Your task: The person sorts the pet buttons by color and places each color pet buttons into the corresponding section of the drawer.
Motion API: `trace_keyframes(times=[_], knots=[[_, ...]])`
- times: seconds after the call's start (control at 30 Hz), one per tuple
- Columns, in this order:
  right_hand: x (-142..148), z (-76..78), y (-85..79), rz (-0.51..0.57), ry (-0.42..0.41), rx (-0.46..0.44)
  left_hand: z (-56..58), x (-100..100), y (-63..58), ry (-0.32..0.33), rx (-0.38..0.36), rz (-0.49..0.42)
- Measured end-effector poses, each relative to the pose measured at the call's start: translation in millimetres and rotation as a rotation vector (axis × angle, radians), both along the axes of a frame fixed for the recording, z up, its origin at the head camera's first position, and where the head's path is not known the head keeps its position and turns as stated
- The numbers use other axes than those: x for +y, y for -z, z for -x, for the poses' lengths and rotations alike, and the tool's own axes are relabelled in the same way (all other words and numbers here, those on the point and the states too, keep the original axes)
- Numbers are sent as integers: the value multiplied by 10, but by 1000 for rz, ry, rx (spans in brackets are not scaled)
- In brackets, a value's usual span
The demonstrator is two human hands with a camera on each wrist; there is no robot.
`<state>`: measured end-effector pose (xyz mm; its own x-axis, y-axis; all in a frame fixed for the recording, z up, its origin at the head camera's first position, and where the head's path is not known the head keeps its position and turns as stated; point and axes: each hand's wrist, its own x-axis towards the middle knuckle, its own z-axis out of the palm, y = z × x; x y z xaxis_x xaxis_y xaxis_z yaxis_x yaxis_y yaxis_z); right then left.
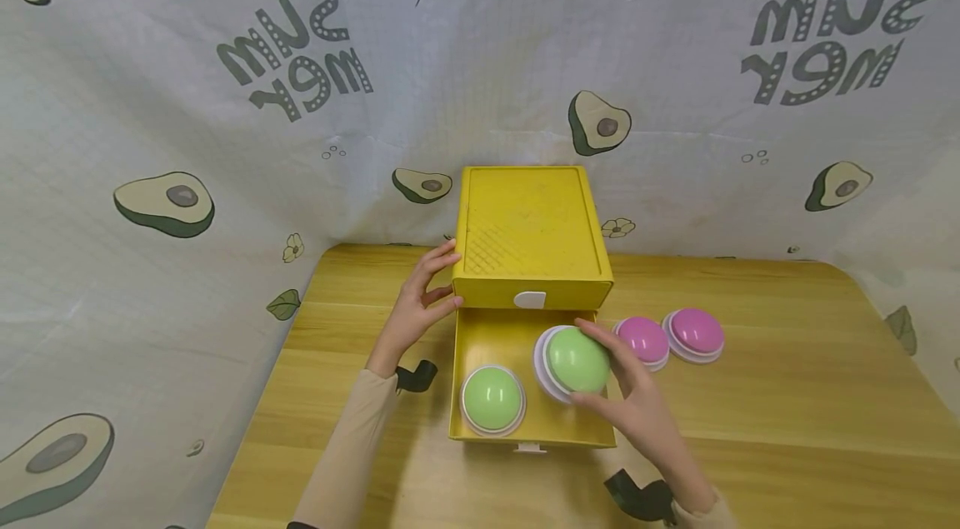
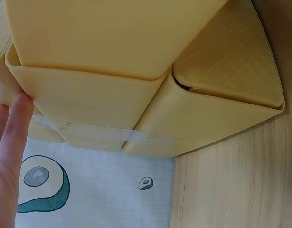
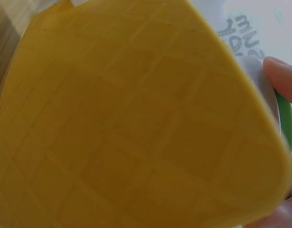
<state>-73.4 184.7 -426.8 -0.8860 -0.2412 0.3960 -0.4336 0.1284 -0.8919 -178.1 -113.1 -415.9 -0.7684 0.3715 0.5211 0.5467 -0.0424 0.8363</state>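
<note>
A yellow drawer box (image 1: 534, 221) stands on the table with its lower drawer (image 1: 532, 435) pulled out. My right hand (image 1: 632, 404) grips a green domed push button (image 1: 578, 359) with a white base, tilted over the right half of the drawer. Its white rim (image 3: 259, 76) also shows in the right wrist view, partly hidden behind the yellow box wall. Another green push button (image 1: 492, 399) lies dome up in the drawer's left half. My left hand (image 1: 417, 304) touches the box's left side with extended fingers (image 2: 16, 126), its thumb near the front corner.
Two pink domed push buttons, one nearer (image 1: 643, 341) and one farther right (image 1: 696, 332), sit on the wooden table (image 1: 787, 379) right of the box. The upper drawer, with a white tab (image 1: 530, 300), is closed. A patterned cloth (image 1: 480, 54) hangs behind the table.
</note>
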Motion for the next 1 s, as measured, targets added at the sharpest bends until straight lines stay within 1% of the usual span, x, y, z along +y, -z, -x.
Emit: trace_keyframes(times=[0.1, 0.23, 0.4, 0.7, 1.0], knots=[[-21, 13, 14, -4, 8, 19, -1, 2, -2, -4, 8, 5], [-36, 26, 33, -19, 21, 20, -4, 3, -5, -7, 10, 6], [-48, 34, 72, -99, 55, 22, -10, 7, -11, -6, -1, 2], [-78, 19, 83, -244, 113, 68, -15, 10, -7, -7, -3, 3], [-87, 26, 99, -323, 142, 91, -15, 5, 6, -3, -2, -2]])
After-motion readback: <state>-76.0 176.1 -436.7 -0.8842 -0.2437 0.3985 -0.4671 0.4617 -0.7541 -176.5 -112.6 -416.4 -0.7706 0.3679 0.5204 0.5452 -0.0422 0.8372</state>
